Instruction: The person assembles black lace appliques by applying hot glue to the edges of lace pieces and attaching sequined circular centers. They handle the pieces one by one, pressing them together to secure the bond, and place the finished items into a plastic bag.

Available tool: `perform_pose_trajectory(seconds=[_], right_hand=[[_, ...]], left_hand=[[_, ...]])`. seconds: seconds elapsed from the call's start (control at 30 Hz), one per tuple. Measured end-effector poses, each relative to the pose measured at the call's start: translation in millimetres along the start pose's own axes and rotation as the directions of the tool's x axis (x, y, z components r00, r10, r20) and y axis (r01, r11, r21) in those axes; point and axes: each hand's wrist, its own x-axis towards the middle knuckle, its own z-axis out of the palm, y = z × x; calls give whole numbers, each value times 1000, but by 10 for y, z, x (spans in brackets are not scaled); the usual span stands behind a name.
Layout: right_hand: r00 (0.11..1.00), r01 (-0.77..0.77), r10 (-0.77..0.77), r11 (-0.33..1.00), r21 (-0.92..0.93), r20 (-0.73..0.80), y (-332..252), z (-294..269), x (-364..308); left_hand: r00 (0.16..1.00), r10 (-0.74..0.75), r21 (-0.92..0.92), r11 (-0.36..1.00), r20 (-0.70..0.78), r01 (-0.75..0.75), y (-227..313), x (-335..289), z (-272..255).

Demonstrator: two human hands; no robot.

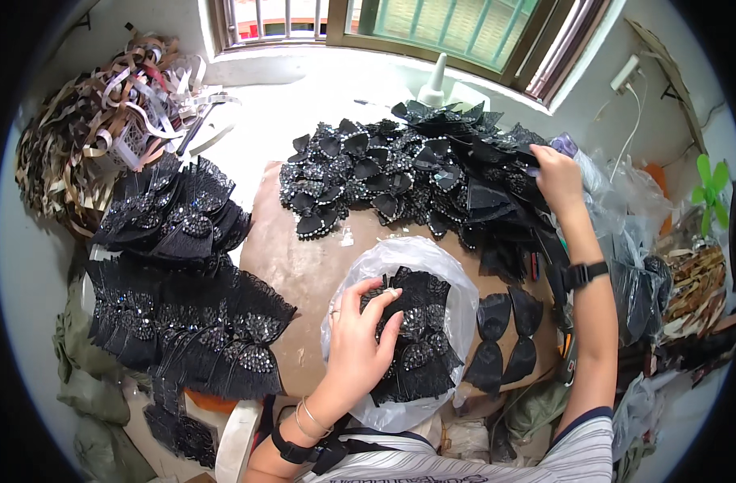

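The left hand (360,342) presses, fingers spread, on sequinned black bows (412,334) inside a clear plastic bag (448,266). The right hand (557,177) grips a piece in the black bow pile (416,173) across the desk (295,258)

Item one: a clear plastic bag (456,278), rounded and crumpled, lying open at the near middle of our bench (303,249) with black sequinned bows inside. Item two: we count several crumpled clear and dark plastic bags (634,217) heaped at the right edge. We see no labels, signs or screens.
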Motion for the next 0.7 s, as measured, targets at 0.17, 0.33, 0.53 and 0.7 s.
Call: perform_pose_trajectory(seconds=[0.17,0.33,0.53,0.7], right_hand=[[957,8,17,996,84,-289,-547,-846,-371],[927,313,-272,941,129,-259,-1490,-1477,-1070],[976,100,-202,759,643,87,-1966,-1802,-1534],[952,-303,92,420,855,292,-2185,-1665,-1395]], left_hand=[[869,-9,-794,402,495,457,141,24,158],[982,96,-985,-43,163,167,540,67,428],[933,-116,-921,158,341,357,523,10,150],[905,-198,-882,222,377,416,554,-234,21]])
